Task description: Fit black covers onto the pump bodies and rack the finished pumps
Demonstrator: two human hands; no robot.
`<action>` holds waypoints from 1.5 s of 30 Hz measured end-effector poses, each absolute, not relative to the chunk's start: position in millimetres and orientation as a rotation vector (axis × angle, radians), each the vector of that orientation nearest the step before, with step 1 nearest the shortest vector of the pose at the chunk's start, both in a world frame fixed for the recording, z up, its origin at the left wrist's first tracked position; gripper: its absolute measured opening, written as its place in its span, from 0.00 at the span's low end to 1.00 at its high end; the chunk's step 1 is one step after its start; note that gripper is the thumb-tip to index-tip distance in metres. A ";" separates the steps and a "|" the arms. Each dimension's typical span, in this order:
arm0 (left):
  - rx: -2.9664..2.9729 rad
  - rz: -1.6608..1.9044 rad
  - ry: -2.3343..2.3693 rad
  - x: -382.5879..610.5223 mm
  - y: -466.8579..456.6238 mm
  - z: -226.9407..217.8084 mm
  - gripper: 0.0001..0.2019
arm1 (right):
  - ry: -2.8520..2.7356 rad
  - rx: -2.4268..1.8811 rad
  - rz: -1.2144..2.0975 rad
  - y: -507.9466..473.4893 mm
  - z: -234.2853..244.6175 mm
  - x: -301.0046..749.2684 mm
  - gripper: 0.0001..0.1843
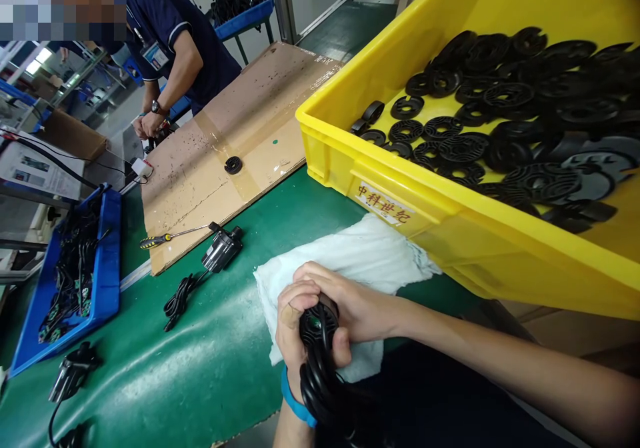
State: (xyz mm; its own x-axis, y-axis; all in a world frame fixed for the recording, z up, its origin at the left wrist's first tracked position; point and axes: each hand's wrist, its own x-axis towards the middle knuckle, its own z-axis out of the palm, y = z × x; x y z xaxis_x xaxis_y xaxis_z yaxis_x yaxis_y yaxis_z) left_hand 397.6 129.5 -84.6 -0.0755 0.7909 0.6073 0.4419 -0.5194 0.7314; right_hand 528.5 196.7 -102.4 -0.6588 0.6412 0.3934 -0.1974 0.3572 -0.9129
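Observation:
Both my hands are closed round one small black pump (318,321) with a slotted round face. It is held just above a white cloth (350,255) on the green mat. My left hand (289,328) grips its left side, with a blue band on the wrist. My right hand (353,308) wraps over its top and right side. The pump's black cable (325,388) hangs in loops towards me.
A yellow bin (450,195) of several black slotted discs stands right. On the cardboard sheet (200,175) lie one disc (233,165) and a screwdriver (170,237). Another pump (221,250) lies on the mat (200,355); blue tray (107,261) left. A co-worker's hands (145,125) work far left.

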 end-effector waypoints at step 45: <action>1.748 1.663 1.511 430.0 124.5 -87.0 0.23 | -1.848 -0.499 1.458 204.7 -88.6 542.4 0.19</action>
